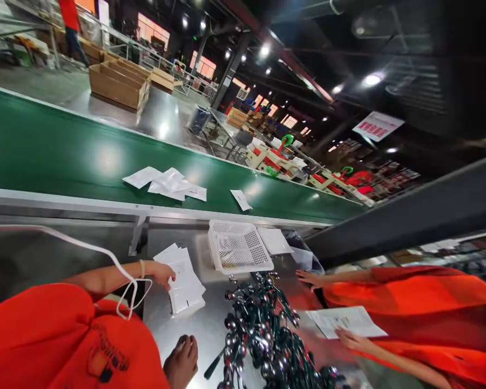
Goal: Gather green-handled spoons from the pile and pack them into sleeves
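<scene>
My left hand (164,274) is closed on the left edge of a stack of white packets (186,283), which rests on the metal table. At the bottom, my right hand (182,362) has its fingers curled; whether it holds anything small is hidden. Right of it lies a heap of dark-handled tools with shiny rounded metal heads (263,335). One dark handle (214,366) sticks out of the heap toward my right hand. Behind the heap stands a white perforated plastic basket (243,267) with some pale pieces inside.
A co-worker's hand (352,340) is at a printed white sheet (348,321); their other hand (311,278) rests near the heap. Beyond the table runs a green conveyor belt (65,146) carrying several white packets (172,183). Cardboard boxes (117,81) stand farther back.
</scene>
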Motion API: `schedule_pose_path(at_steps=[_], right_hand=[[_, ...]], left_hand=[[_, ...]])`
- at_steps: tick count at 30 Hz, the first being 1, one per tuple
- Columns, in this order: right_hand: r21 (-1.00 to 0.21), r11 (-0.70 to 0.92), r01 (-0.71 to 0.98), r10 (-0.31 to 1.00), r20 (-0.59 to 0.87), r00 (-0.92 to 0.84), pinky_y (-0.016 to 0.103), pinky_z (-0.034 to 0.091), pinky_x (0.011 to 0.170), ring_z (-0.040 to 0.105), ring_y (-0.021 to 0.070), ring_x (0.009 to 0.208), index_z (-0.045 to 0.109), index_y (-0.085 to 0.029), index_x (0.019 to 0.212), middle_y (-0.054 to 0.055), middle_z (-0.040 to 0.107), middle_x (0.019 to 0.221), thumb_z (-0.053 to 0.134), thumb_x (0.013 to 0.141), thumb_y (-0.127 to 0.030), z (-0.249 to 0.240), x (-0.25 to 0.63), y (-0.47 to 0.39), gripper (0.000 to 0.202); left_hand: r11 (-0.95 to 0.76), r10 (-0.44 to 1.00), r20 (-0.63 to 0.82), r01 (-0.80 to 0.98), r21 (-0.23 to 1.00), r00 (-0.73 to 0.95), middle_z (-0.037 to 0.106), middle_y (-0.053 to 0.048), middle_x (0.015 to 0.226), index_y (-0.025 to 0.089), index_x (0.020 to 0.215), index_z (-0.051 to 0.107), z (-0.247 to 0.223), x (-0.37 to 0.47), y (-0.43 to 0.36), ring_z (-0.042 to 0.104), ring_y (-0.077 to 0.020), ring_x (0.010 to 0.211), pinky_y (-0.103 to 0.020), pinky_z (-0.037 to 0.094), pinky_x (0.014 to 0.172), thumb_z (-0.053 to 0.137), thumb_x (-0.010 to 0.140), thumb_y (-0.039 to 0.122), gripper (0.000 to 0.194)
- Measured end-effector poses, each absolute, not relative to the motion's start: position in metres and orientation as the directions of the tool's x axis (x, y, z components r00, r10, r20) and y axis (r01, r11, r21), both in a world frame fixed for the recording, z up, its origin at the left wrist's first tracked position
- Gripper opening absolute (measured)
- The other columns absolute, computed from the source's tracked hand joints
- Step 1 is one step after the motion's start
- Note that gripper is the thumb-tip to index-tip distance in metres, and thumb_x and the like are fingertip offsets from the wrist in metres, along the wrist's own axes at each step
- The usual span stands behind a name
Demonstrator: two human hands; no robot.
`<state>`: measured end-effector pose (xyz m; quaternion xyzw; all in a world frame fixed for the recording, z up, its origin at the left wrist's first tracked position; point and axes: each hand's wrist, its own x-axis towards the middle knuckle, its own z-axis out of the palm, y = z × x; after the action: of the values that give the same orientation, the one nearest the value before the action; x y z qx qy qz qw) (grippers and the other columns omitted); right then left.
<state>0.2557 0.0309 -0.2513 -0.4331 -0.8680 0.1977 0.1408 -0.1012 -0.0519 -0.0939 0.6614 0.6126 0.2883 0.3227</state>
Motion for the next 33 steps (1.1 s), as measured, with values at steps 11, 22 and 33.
schedule_pose_path(at_steps=[11,22,33], right_hand=[[-0.262,0.495,0.829,0.849,-0.056,-0.525,0.054,0.062,0.113,0.075,0.0350,0.145,0.085,-0.042,0.119,0.020,0.077,0.148,0.047,0.097,-0.019,-0.161,0.215,-0.022,0.050],[-0.529,0.294,0.796,0.851,-0.234,-0.470,0.038,0.047,0.125,0.057,0.0237,0.150,0.074,-0.019,0.143,0.012,0.068,0.162,0.066,0.110,-0.012,-0.159,0.202,-0.017,0.035],[-0.391,-0.079,0.917,0.958,-0.285,-0.039,0.037,0.049,0.120,0.062,0.0291,0.136,0.066,-0.005,0.150,0.024,0.068,0.151,0.053,0.118,-0.020,-0.137,0.230,0.067,0.037]], left_hand=[[0.325,0.925,-0.379,0.567,0.757,-0.024,0.078,-0.019,0.099,0.022,0.127,0.084,-0.048,-0.111,-0.107,0.073,-0.0350,0.090,-0.046,0.061,0.082,0.070,0.072,0.079,0.080],[0.289,0.774,-0.557,0.614,0.735,0.302,0.077,-0.023,0.137,0.012,0.148,0.069,-0.044,-0.110,0.013,0.074,-0.0391,0.121,-0.042,0.063,0.101,0.073,0.055,0.106,0.133],[0.230,0.691,-0.563,0.600,0.766,0.453,0.081,-0.022,0.125,0.011,0.139,0.076,-0.050,-0.034,0.056,0.074,-0.0383,0.116,-0.042,0.062,0.100,0.079,0.051,0.107,0.130]])
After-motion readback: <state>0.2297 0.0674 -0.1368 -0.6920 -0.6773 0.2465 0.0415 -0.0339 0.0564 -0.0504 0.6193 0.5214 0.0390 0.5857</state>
